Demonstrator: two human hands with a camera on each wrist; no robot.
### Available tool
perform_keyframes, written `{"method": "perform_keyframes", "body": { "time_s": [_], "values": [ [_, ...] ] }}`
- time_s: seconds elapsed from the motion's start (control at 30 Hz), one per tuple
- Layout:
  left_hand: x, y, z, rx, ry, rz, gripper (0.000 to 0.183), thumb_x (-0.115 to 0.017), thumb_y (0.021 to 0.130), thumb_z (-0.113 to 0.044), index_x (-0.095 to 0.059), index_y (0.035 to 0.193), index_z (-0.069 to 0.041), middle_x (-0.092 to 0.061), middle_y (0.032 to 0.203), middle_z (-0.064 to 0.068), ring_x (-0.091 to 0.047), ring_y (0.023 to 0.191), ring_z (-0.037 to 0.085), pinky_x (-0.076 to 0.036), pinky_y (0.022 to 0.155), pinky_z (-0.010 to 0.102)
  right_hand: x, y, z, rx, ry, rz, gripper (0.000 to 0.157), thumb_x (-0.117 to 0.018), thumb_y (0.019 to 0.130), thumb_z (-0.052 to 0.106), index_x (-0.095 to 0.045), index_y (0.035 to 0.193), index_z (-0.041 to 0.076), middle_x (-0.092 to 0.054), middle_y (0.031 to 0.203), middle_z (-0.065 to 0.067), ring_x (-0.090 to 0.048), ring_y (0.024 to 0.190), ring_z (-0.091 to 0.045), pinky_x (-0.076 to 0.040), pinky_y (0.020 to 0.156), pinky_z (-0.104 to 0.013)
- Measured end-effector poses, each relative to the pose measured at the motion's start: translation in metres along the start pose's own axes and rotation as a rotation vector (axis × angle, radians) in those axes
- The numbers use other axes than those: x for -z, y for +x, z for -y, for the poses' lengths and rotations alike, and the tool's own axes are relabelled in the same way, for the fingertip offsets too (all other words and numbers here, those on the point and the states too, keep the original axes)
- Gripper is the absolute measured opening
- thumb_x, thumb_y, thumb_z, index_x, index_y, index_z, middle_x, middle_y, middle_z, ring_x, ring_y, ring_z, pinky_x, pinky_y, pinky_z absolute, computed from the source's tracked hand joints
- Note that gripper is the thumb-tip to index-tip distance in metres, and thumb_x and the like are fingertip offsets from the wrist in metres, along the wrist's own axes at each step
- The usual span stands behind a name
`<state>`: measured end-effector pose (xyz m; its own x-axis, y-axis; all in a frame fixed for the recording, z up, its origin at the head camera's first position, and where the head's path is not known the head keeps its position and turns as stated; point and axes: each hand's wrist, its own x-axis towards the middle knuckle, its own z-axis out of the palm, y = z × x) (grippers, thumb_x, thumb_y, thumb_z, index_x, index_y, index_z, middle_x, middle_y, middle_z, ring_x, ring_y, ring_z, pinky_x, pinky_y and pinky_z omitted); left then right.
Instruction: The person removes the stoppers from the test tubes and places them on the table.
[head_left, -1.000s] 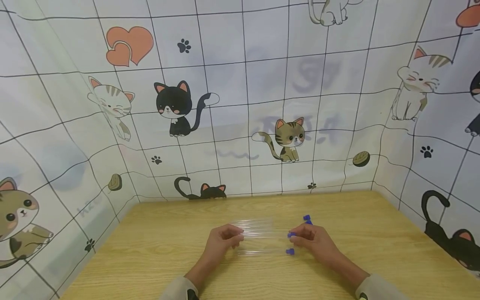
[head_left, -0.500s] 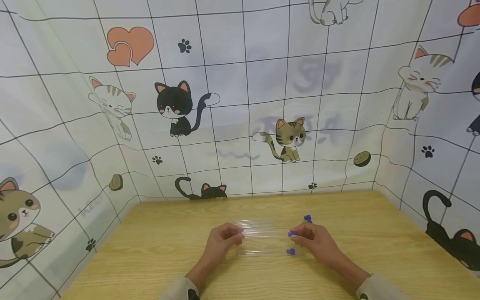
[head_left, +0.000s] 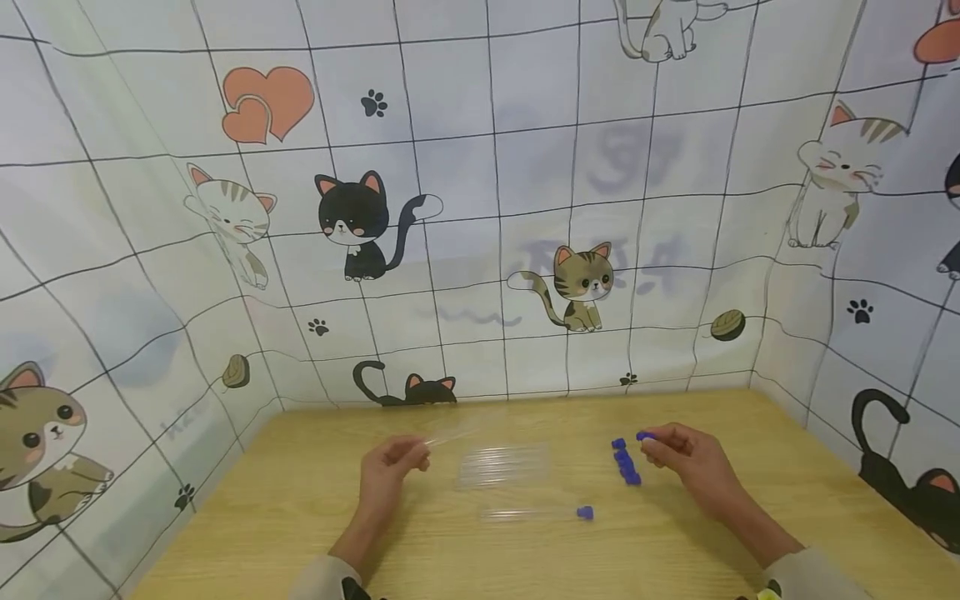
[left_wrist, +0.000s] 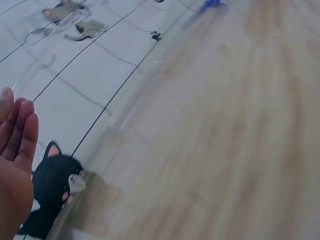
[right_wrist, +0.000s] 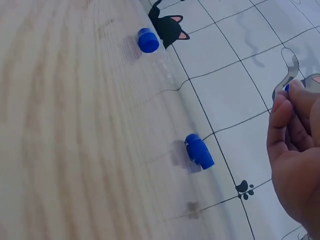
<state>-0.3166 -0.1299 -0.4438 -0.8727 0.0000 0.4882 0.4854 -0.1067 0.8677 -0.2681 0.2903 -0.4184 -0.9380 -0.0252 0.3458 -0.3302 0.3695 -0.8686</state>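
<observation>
My left hand [head_left: 392, 473] pinches one end of a clear test tube [head_left: 450, 436], raised over the table and pointing to the right. Faintly, that tube also shows above the fingers of my left hand [left_wrist: 17, 145] in the left wrist view. A blue cap [head_left: 644, 436] is pinched between thumb and fingers of my right hand [head_left: 693, 467], raised at the right. Between the hands lies a row of clear test tubes [head_left: 502, 465]. Nearer me, a single clear tube [head_left: 517, 514] has a blue cap [head_left: 586, 512] by its right end, apparently a little apart.
Several loose blue caps [head_left: 625, 462] form a line on the wooden table [head_left: 300, 533], left of my right hand. Patterned cat-print cloth [head_left: 450, 208] stands round the table's back and sides.
Both hands have drawn apart, the left going left with a tube and the right going right and away with a cap. The tube row and loose caps now show more fully.
</observation>
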Motion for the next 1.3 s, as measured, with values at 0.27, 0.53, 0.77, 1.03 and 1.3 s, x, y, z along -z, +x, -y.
{"method": "perform_keyframes", "body": {
  "time_s": [0.27, 0.53, 0.77, 1.03, 1.3],
  "values": [
    [-0.027, -0.005, 0.007, 0.059, 0.009, 0.283, 0.029, -0.064, 0.082, -0.009, -0.056, 0.099, 0.013, -0.061, 0.083, 0.023, -0.060, 0.068, 0.022, -0.050, 0.063, 0.036, -0.008, 0.001, 0.001, -0.031, -0.088, 0.160, 0.030, -0.059, 0.084, 0.035, -0.061, 0.097, 0.008, -0.061, 0.093, -0.008, -0.058, 0.083, -0.022, -0.047, 0.073, -0.029],
    [-0.024, -0.009, -0.005, 0.169, 0.107, 0.286, 0.022, -0.063, 0.082, -0.006, -0.060, 0.098, 0.009, -0.062, 0.083, 0.021, -0.059, 0.070, 0.032, -0.048, 0.059, 0.035, 0.001, 0.003, -0.004, -0.062, -0.116, 0.288, 0.032, -0.061, 0.084, 0.026, -0.055, 0.102, 0.000, -0.063, 0.092, -0.012, -0.060, 0.082, -0.026, -0.049, 0.067, -0.034],
    [-0.021, -0.010, -0.016, 0.267, 0.146, 0.296, 0.026, -0.061, 0.083, -0.007, -0.057, 0.103, 0.009, -0.062, 0.090, 0.024, -0.056, 0.078, 0.040, -0.048, 0.065, 0.040, 0.006, 0.004, -0.006, -0.087, -0.185, 0.397, 0.026, -0.062, 0.083, 0.026, -0.057, 0.095, 0.004, -0.062, 0.079, -0.008, -0.058, 0.068, -0.022, -0.048, 0.058, -0.032],
    [-0.012, -0.009, -0.007, 0.297, 0.188, 0.321, 0.026, -0.063, 0.082, -0.009, -0.059, 0.101, 0.008, -0.063, 0.088, 0.018, -0.058, 0.074, 0.030, -0.047, 0.063, 0.037, 0.008, 0.001, -0.011, -0.077, -0.229, 0.459, 0.022, -0.064, 0.081, 0.025, -0.059, 0.092, 0.006, -0.061, 0.078, -0.004, -0.056, 0.066, -0.018, -0.047, 0.055, -0.030],
    [-0.005, -0.006, 0.016, 0.286, 0.229, 0.339, 0.026, -0.068, 0.079, -0.015, -0.063, 0.099, 0.000, -0.064, 0.081, 0.012, -0.054, 0.061, 0.017, -0.043, 0.050, 0.026, 0.006, 0.001, -0.015, -0.074, -0.304, 0.476, 0.021, -0.066, 0.079, 0.029, -0.060, 0.090, 0.011, -0.062, 0.080, 0.001, -0.056, 0.069, -0.016, -0.045, 0.056, -0.028]
  ]
}}
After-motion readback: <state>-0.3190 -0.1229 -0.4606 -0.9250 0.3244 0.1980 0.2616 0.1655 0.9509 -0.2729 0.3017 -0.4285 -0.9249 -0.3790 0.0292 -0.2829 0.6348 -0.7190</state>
